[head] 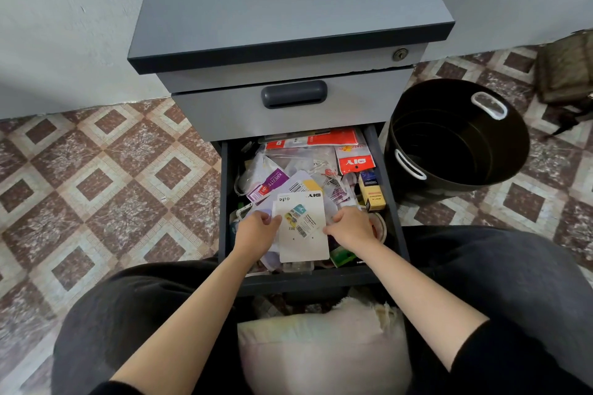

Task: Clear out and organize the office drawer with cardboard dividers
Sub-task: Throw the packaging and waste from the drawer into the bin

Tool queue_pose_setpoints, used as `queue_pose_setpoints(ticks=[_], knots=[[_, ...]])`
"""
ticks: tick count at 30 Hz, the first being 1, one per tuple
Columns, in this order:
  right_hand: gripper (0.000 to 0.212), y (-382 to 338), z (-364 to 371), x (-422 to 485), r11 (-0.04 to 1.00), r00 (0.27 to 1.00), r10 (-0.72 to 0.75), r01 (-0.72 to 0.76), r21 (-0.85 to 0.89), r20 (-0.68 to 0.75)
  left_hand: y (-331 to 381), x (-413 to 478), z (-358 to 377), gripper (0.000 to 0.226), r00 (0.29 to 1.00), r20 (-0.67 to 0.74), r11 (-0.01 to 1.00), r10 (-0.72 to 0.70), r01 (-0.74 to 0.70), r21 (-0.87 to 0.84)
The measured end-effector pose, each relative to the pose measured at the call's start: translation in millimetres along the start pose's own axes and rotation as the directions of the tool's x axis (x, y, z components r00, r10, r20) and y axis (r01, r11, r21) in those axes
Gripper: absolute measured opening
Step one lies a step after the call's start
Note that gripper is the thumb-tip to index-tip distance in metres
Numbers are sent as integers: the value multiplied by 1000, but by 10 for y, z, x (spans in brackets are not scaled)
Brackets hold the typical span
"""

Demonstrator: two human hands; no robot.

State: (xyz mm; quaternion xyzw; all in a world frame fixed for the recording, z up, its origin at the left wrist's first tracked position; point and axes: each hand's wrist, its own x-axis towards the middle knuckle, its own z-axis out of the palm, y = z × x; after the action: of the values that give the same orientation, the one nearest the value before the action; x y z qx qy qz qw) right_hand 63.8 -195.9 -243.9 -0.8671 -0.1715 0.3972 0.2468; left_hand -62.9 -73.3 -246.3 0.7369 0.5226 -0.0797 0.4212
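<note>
Above the drawer (308, 280), left hand (256, 230), right hand (352, 227) — both grip a card (304, 242).

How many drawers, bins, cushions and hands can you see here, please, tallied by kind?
Drawers: 2, the closed drawer and the open drawer
Bins: 1, the black bin
Cushions: 1, the cushion
Hands: 2, the left hand and the right hand, both gripping the white card
Total: 6

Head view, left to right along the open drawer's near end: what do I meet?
Left hand → white printed cardboard card → right hand → pale tape roll → black round plastic bin.
</note>
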Motion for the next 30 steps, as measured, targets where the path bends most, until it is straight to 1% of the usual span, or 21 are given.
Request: queue_pose_setpoints(ticks=[1, 3, 5, 6, 7, 8, 10, 11, 13, 16, 21, 23, 25, 27, 29, 30], knots=[[35, 4, 11, 14, 1000, 1000, 15, -15, 15, -13, 9, -7, 15, 22, 1000, 1, 1000, 6, -6, 5], [40, 5, 21, 7, 996, 999, 51, -51, 80, 3, 32, -12, 54, 17, 1000, 22, 1000, -5, 5, -8], [33, 0, 25, -13, 990, 996, 78, -83, 112, 51, 69, -26, 80, 38, 998, 36, 997, -47, 49, -65], [23, 6, 34, -11, 989, 994, 80, -89, 122, 79, 85, -28, 96, 43, 996, 48, 994, -69, 73, -83], [11, -15, 34, -41, 987, 993, 77, -89, 137, 94, 91, -26, 112, 43, 996, 53, 993, -75, 79, -87], [16, -19, 45, -53, 982, 992, 83, -98, 159, 100, 93, -25, 122, 42, 995, 60, 993, -81, 85, -79], [35, -27, 60, -69, 966, 989, 103, -124, 228, 102, 95, -19, 139, 40, 992, 85, 995, -90, 94, -44], [38, -39, 54, -84, 955, 988, 115, -138, 263, 100, 89, -14, 145, 40, 991, 97, 996, -87, 90, -27], [38, -48, 48, -76, 935, 982, 150, -178, 307, 112, 64, 5, 159, 39, 990, 115, 996, -88, 90, -18], [35, -58, 31, -74, 918, 978, 182, -206, 340, 99, 62, 7, 158, 39, 990, 113, 993, -81, 90, -73], [31, -49, 50, -65, 883, 970, 218, -243, 402, 108, 79, 30, 111, 36, 996, 90, 991, -21, 32, -128], [31, -39, 55, -51, 858, 964, 240, -268, 439, 118, 91, 48, 71, 33, 997, 70, 996, 23, -17, -89], [28, -38, 49, -50, 842, 958, 255, -287, 456, 133, 86, 75, 18, 29, 995, 41, 995, 92, -93, 18], [26, -45, 42, -70, 840, 955, 265, -298, 454, 136, 46, 123, -32, 24, 986, -36, 978, 161, -154, 142], [26, -36, 50, -72, 834, 955, 268, -298, 464, 131, -6, 160, -73, 24, 974, -118, 959, 193, -162, 234], [26, -28, 60, -68, 833, 955, 269, -296, 467, 125, -28, 167, -87, 27, 970, -137, 951, 202, -160, 265]])
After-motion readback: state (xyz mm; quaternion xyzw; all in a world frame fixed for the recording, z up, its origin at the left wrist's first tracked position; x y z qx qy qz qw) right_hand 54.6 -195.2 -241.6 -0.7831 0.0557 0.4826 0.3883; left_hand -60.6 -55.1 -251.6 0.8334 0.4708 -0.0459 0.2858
